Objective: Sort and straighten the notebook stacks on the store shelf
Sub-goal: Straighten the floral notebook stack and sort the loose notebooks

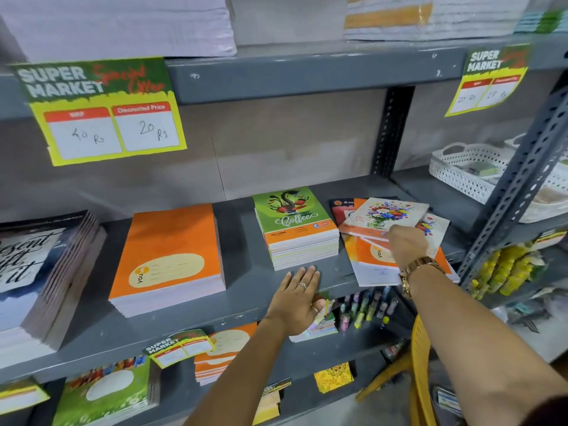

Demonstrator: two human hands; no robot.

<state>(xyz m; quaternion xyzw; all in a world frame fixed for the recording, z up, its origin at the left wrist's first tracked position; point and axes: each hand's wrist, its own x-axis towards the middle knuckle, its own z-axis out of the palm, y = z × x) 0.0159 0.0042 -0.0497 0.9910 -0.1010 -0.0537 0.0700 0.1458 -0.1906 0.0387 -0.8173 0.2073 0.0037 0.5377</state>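
Orange-covered notebooks lie fanned and skewed in the loose pile (387,250) at the right end of the grey shelf (246,290), some overhanging its front edge. Right hand (407,242) rests on this pile beneath a floral notebook (388,212) that sits askew on top; its fingers are turned away from the camera, so whether they pinch a cover or press flat cannot be told. Left hand (296,298) lies palm down on bare shelf at the front edge, fingers close together and extended, holding nothing, just in front of the Coffee stack (299,229).

Judged step: sorting the mixed right-hand pile; the Coffee stack and the orange stack (167,259) towards the middle already stand square, while the dark-covered stack (43,272) at the left end is stepped.

Next move likely calls for separating floral covers from orange ones and squaring their edges.

Room: a bare strip runs along the front edge, with gaps between stacks. The slotted upright post (519,192) closes the right end, so displaced copies have space only leftward or forward
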